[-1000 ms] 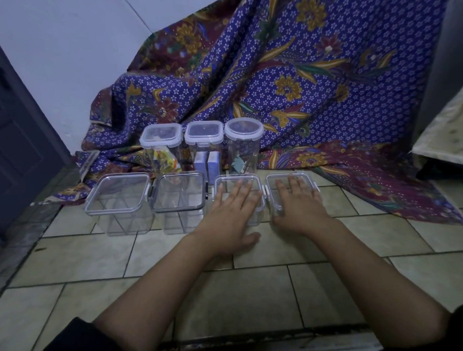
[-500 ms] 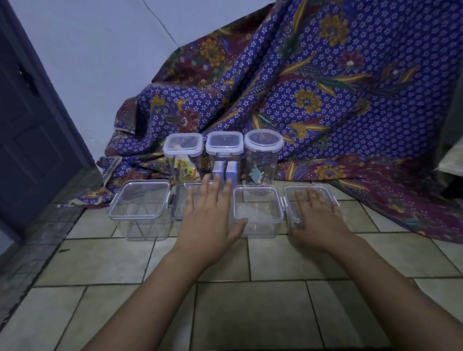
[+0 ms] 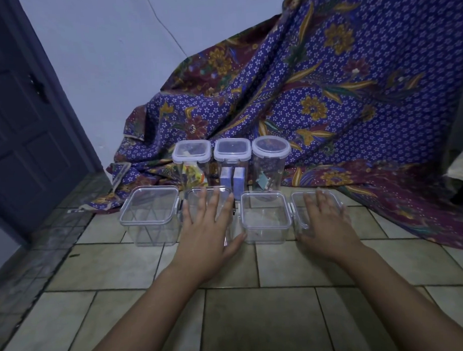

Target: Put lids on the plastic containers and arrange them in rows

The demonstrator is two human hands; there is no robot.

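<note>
Several clear lidded plastic containers stand in two rows on the tiled floor. The front row runs from a far-left container (image 3: 150, 215), to a second container (image 3: 220, 194) under my left hand (image 3: 207, 230), a third container (image 3: 265, 216), and a far-right container (image 3: 297, 207) under my right hand (image 3: 325, 222). Both hands lie flat with straight fingers pressing on those lids. Behind stand a tall container with yellow contents (image 3: 191, 161), a tall one holding blue boxes (image 3: 232, 162) and a round-lidded one (image 3: 270, 160).
A purple flowered batik cloth (image 3: 340, 92) drapes down from the wall onto the floor behind and to the right of the containers. A dark door (image 3: 26, 130) stands at the left. Bare floor tiles (image 3: 256, 319) lie between me and the front row.
My left hand has shifted from the third front container to the second one. My right hand stays on the far-right lid. The view has moved closer.
</note>
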